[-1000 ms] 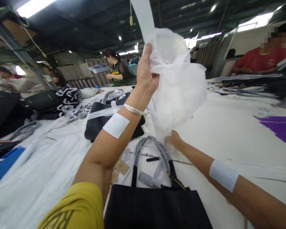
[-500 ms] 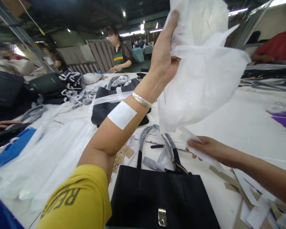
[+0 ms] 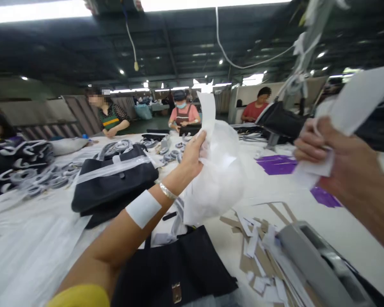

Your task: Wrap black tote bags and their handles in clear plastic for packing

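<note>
My left hand (image 3: 193, 155), with a bangle at the wrist, is closed on the gathered top of a puffed-out white plastic bag (image 3: 219, 179). A white strip (image 3: 208, 104) stands up from the same grip. Raised at the right, my right hand (image 3: 336, 149) is closed round a white paper strip (image 3: 368, 100), which juts up and out; a folded white end shows below the fingers. Under my left arm lies a black handbag (image 3: 176, 264) with a metal clasp (image 3: 176, 293), its handles partly hidden behind the plastic bag.
Another black handbag (image 3: 115, 181) with wrapped handles lies further left. White plastic sheets (image 3: 28, 251) cover the near left. Paper and cardboard strips (image 3: 256, 243) lie beside a grey tape dispenser (image 3: 320, 260). Purple pieces (image 3: 277, 164) are at the right. Several people work beyond the table.
My view has turned right and up. My left hand has come lower with the plastic bag, now gathered and rounder. My right hand has risen to the right with the paper strip.
</note>
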A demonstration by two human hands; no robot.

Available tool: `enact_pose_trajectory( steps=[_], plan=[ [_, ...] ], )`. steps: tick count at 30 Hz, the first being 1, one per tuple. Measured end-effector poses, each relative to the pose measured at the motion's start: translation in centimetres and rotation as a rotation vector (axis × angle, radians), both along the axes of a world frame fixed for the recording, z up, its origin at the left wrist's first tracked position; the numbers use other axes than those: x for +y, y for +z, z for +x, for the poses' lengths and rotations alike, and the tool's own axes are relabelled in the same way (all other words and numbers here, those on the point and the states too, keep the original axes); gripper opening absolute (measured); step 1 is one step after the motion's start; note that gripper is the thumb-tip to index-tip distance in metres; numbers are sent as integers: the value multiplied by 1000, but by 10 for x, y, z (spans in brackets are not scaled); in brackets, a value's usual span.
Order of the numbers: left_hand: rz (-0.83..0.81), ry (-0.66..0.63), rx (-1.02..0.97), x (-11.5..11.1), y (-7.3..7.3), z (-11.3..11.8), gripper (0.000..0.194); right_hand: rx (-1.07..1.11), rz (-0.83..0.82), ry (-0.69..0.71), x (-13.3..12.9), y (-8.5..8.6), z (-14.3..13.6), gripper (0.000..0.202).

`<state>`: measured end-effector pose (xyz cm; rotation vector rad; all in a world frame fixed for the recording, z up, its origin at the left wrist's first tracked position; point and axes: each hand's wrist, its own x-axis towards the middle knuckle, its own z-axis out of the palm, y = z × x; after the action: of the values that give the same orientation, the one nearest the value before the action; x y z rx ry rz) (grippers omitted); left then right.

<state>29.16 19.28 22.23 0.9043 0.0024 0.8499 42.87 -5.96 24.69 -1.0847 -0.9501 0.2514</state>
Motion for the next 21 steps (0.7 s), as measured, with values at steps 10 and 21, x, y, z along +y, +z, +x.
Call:
enact_pose_trajectory(
  steps=[10, 21],
  plan=[
    [-69, -91, 137, -113, -12, 20, 20, -90, 59, -362, 62, -20, -28, 35],
    [-406, -295, 68, -122, 11, 67, 13, -618, -800, 81, -7, -26, 22, 23]
  ],
)
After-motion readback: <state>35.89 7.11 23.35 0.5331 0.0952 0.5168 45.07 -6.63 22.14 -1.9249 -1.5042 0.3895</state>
